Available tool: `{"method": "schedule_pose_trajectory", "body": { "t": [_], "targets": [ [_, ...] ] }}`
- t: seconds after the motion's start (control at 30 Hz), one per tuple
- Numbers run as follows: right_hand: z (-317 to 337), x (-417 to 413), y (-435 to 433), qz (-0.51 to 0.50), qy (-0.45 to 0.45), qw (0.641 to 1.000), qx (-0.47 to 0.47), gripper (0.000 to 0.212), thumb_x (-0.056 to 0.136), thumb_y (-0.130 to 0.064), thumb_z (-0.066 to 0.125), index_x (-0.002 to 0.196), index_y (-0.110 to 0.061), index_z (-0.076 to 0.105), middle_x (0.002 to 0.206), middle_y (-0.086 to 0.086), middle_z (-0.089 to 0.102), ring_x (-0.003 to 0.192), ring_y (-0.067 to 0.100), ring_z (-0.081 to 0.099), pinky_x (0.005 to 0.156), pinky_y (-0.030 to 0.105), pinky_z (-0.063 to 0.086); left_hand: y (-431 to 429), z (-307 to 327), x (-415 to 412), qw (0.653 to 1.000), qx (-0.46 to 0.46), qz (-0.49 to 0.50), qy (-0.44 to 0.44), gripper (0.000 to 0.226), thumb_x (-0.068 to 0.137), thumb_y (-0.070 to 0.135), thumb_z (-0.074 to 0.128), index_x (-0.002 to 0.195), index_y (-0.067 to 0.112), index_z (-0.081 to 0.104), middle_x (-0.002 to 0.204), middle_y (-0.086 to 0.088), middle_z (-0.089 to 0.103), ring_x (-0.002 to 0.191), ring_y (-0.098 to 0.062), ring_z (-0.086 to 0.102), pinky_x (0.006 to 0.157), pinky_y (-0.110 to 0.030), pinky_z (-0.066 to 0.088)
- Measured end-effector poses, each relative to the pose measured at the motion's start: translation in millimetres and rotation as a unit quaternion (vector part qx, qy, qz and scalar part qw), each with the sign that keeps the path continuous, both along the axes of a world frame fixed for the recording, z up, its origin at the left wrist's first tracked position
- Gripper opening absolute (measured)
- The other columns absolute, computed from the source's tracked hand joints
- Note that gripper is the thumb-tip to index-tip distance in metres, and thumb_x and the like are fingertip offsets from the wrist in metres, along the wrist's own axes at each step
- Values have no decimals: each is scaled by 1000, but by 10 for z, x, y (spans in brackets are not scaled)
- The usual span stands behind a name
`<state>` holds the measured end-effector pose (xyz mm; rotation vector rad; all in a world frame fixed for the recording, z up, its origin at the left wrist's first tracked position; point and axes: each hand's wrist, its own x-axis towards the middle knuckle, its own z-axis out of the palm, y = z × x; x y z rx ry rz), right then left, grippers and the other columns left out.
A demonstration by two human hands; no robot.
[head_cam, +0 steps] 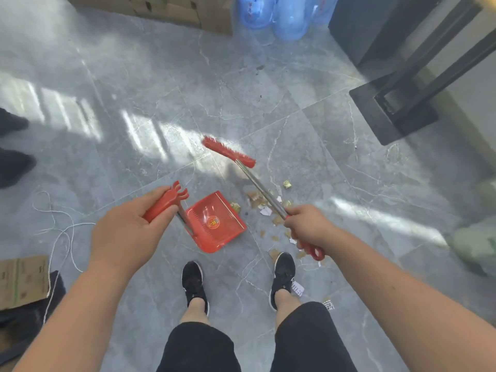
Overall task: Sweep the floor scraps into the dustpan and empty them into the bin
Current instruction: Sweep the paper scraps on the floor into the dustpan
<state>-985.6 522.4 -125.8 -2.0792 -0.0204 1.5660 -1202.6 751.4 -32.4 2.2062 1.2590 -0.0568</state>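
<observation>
left hand (pixel 126 232) wrapped round the red dustpan handle (pixel 165 201) | dustpan (pixel 216 222) sits on the grey floor (pixel 161 76) by the feet, mouth toward the scraps (pixel 268 208) | right hand (pixel 308 228) gripping the broom (pixel 257 183), bristle head beyond the pile | scraps just right of the pan

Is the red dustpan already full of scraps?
No, the dustpan looks empty inside, and the scraps lie on the floor beside its open edge.
</observation>
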Motion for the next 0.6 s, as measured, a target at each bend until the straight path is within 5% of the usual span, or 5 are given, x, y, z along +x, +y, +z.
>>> {"method": "schedule_pose_trajectory", "body": {
  "t": [0.13,0.27,0.43,0.6],
  "targets": [
    [-33,-367,509,-107,43,993,24,22,89,-9,47,99,-23,61,73,14,45,38,17,39,47,17,24,264,26,-27,997,-27,-68,4,30,85,53,70,107,71,60,90,22,68,95,-18,65,78,-37,49],
    [-62,-802,907,-193,53,979,45,40,90,-5,49,128,3,58,66,15,50,42,19,44,49,26,25,678,87,-202,987,-41,-153,-4,49,86,46,74,82,87,45,85,31,65,88,-14,65,77,-37,51],
    [0,-1354,1412,-283,102,952,57,14,92,-3,51,78,-5,51,64,11,49,44,14,43,45,22,29,1226,219,-507,970,-56,-235,-19,47,83,46,76,79,84,49,79,35,64,79,1,61,67,-24,43],
    [-135,-1792,1569,-388,194,898,70,11,90,-3,57,87,-9,48,67,5,49,43,7,46,36,14,38,1605,268,-851,952,-81,-294,-11,35,73,57,71,89,82,52,88,36,68,88,-7,68,79,-39,55]
  ]
}}
